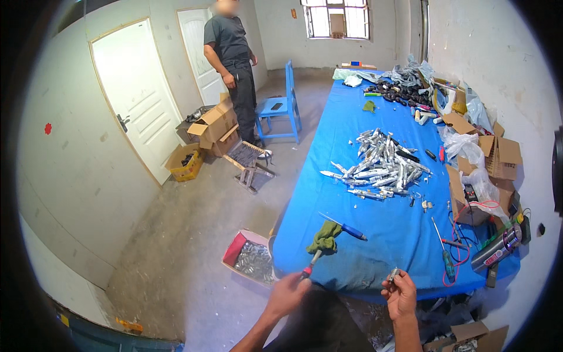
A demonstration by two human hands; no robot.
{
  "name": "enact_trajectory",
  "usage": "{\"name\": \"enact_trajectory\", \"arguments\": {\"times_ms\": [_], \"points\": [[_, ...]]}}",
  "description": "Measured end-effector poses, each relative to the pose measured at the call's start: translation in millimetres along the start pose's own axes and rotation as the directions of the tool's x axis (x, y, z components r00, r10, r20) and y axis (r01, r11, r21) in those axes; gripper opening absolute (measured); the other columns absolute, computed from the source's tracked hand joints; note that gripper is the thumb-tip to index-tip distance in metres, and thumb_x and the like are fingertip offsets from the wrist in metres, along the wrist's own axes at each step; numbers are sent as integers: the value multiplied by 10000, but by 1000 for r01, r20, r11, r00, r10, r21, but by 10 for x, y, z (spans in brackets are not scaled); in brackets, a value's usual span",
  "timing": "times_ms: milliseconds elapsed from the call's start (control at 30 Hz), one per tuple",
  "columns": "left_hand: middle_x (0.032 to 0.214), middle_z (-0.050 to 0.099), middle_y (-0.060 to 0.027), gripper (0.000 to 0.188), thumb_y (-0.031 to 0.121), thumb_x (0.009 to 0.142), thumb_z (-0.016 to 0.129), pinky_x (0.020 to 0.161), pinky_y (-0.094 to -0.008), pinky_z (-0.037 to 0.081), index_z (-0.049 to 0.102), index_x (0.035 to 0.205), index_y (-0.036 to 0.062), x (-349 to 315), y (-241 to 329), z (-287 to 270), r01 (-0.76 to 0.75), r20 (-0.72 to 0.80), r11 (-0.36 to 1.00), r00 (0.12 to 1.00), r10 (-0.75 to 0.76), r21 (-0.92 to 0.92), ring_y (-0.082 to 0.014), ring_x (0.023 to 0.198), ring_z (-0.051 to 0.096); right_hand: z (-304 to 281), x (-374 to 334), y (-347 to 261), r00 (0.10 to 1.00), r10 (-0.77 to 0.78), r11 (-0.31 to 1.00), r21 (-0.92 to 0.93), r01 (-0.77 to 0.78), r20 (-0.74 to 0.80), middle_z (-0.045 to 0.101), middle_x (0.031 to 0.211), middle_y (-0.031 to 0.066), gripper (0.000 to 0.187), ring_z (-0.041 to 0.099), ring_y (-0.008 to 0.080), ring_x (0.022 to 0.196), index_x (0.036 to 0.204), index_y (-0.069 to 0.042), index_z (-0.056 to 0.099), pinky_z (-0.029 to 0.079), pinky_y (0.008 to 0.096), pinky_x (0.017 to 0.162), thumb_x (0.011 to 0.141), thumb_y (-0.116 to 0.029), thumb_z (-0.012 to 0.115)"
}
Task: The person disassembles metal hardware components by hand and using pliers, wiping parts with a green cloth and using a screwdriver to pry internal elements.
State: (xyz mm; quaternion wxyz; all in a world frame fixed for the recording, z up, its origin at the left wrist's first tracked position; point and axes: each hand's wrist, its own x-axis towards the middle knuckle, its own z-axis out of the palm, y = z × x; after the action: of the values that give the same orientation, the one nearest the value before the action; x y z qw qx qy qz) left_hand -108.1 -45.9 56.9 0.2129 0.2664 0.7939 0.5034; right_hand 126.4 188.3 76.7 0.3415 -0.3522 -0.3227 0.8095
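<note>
My left hand [287, 295] is closed round a red-and-black-handled tool [308, 270] with a pale metal shaft. The shaft's far end meets a crumpled green cloth [324, 237] near the table's front edge; the cloth hides its tip. A small pale metallic part [393, 274] is pinched between the thumb and fingers of my right hand [401, 294], palm turned up at the edge. Just behind the cloth lies a blue-handled screwdriver [352, 230]. Farther off, a heap of slim white and metallic parts [381, 164] covers the middle of the blue-covered table [375, 252].
At the right lie a green-handled screwdriver [448, 264], red and black wires [467, 237], a steel flask [496, 249], and open cartons [463, 188]. A box of small glassy pieces [254, 258] stands at the table's left. Beyond are a blue chair [282, 105] and a standing person [230, 58].
</note>
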Motion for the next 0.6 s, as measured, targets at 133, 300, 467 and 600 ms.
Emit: {"name": "enact_trajectory", "arguments": {"times_ms": [133,300,467,600], "points": [[1050,756,-97,439,331,1020,740,877,-337,549,739,1308,0,64,52,-138,-1,-130,998,991,10,66,-180,976,691,-84,95,17,1000,-16,1000,12,16,-1,716,1010,58,226,731,191,881,1239,-70,635,595,328,683,1042,-183,633],[1033,769,-153,445,361,993,765,870,-376,567,757,1247,-4,83,93,-200,-2,-217,991,976,32,136,-232,967,731,-141,229,-15,999,-6,994,106,2,43,710,1020,60,213,717,189,871,1226,-78,654,583,337,681,1050,-195,629],[961,750,-148,394,313,932,837,792,-406,582,754,1149,-6,199,92,-190,-72,-222,874,954,201,480,-297,860,734,-244,346,2,999,18,982,189,-27,51,701,1050,68,225,685,194,907,1238,-76,678,551,352,704,1062,-209,638],[1025,733,-173,391,253,899,860,813,-422,577,736,1172,3,242,-32,-98,-104,-291,879,920,263,466,-328,922,727,-253,359,37,999,21,987,157,-27,42,704,1063,64,235,682,183,909,1248,-66,675,553,335,717,1063,-209,647]]}}
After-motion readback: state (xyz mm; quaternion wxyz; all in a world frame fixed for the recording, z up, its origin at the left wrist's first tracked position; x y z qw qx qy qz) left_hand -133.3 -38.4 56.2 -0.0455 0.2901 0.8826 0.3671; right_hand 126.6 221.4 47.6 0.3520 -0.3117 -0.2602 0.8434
